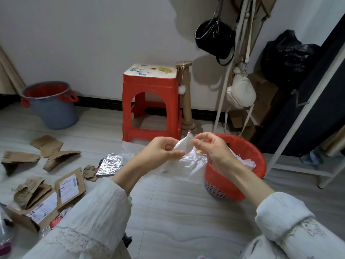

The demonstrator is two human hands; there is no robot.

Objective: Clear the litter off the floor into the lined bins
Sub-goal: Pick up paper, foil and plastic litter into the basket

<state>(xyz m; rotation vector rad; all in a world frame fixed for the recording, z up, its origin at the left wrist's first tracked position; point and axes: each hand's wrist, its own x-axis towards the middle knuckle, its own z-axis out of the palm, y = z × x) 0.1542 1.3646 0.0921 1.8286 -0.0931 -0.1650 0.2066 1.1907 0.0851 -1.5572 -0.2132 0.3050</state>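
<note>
The job looks partly done, with most of it left. The left hand (164, 148) and the right hand (211, 150) each pinch a top corner of a clear plastic bag (188, 156), holding it in the air just left of the red-lined basket bin (248, 152), which already holds some pale scraps of paper. The bag has not yet gone in. On the floor (186, 212) to the left lie torn cardboard pieces (54, 152), a crumpled foil sheet (110, 164) and flattened parcel packaging with labels (69, 187), all still to be picked up. A second bin, the grey lined bucket (52, 103), stands far left by the wall; its contents cannot be seen.
</note>
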